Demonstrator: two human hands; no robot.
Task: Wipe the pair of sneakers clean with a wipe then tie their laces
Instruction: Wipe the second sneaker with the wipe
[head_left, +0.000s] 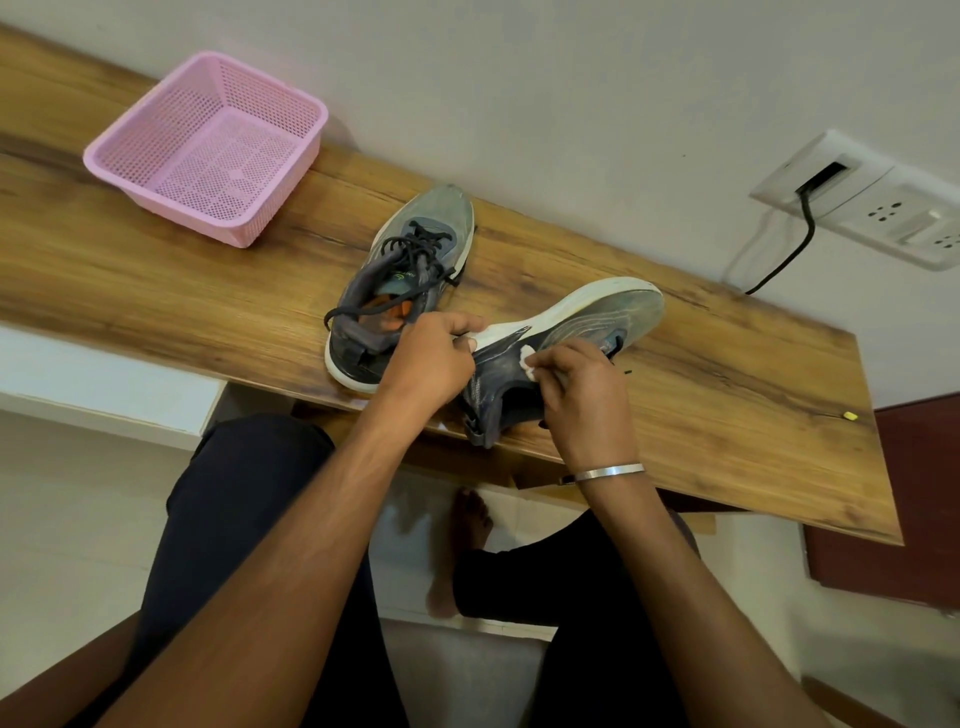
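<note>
Two grey sneakers with white soles are on the wooden desk (727, 395). One sneaker (410, 270) stands upright at the middle, its black laces loose. The other sneaker (576, 332) lies tipped on its side near the desk's front edge, sole turned away from me. My left hand (431, 358) grips that tipped sneaker at the heel end of its sole. My right hand (582, 395) pinches a small white wipe (527, 358) against the sneaker's grey side. A metal bangle circles my right wrist.
A pink perforated basket (208, 150) sits on the desk at the back left. A wall socket plate (872, 202) with a black cable is at the right. A small yellow bit (850, 415) lies near the desk's right edge. My legs are below the desk.
</note>
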